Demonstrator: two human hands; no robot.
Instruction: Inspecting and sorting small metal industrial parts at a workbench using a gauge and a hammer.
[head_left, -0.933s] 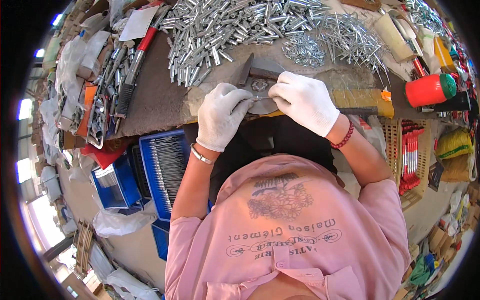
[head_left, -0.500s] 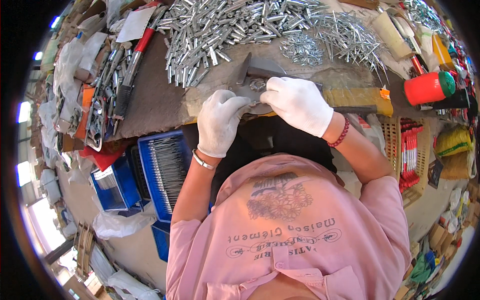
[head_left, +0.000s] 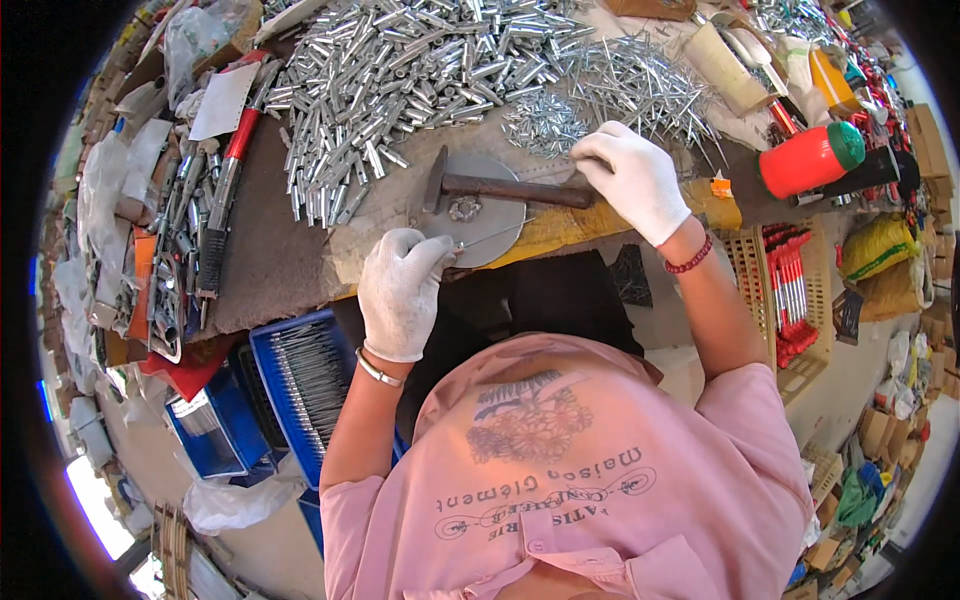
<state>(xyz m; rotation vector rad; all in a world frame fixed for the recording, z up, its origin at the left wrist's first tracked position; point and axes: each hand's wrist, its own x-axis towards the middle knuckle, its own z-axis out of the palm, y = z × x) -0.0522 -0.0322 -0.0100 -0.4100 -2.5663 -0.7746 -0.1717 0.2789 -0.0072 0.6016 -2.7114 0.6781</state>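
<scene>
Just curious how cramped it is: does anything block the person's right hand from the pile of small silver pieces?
Nothing visible separates the right hand from the small silver pieces; the hammer lies outside that gap.

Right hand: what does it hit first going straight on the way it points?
Likely the pile of small metal pins, just up and left of the right hand. Height is unclear from one view; it might pass above.

"What's resting at right?"
"A red jar (head_left: pixel 797 165) with a green lid (head_left: pixel 848 146)."
"And below?"
"A yellowish basket (head_left: pixel 741 265) is holding red pieces (head_left: pixel 790 300); leftward, a white bag (head_left: pixel 232 503) is lying near a blue bin (head_left: pixel 212 452)."
</scene>
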